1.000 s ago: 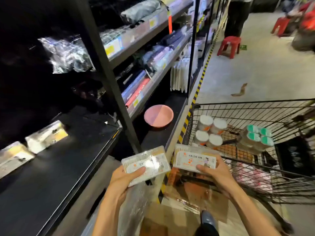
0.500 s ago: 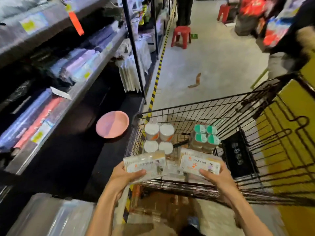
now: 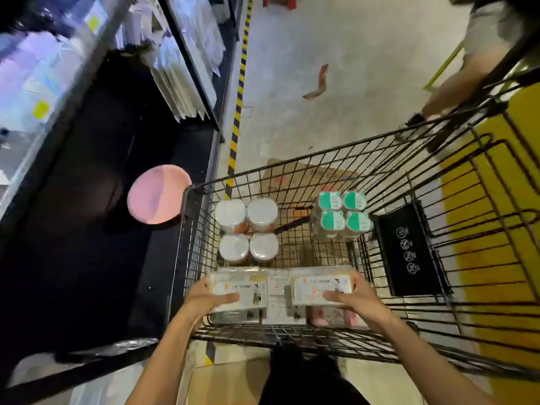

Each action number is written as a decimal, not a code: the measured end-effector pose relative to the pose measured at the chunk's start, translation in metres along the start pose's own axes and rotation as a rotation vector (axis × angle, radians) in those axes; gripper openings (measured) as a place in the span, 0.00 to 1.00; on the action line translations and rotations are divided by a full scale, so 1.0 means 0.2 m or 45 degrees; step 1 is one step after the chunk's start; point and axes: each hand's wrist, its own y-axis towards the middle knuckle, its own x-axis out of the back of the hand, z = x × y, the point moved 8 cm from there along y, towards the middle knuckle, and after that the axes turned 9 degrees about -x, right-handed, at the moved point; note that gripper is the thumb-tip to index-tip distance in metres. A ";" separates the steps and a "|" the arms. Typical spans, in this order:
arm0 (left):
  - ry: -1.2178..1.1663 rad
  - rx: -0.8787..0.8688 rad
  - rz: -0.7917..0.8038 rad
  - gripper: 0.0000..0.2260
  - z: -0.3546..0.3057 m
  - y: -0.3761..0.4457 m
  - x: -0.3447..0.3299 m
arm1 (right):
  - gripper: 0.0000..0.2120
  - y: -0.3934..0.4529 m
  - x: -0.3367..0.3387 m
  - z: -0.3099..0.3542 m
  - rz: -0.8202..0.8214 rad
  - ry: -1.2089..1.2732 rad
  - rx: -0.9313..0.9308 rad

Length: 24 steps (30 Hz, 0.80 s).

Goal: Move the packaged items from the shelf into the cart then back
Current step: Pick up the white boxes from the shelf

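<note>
Over cart (image 3: 380, 159), near end: I hold two packs, long axes crosswise.
Left hand (image 3: 204, 298): grips left pack (image 3: 248, 287).
Right hand (image 3: 355, 299): grips right pack (image 3: 318, 287).
Drop: straight down onto packs below.

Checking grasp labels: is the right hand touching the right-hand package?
Touching. Head view shows the right hand gripping the right-hand package, thumb on top, fingers round its far edge.

Dim aisle, blurred glaring shelf (image 3: 43, 68) at left, wide-angle edge distortion.
</note>
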 end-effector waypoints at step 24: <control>-0.002 0.381 0.176 0.25 0.59 0.40 -0.06 | 0.24 0.52 -0.49 -0.50 0.179 -0.352 -0.425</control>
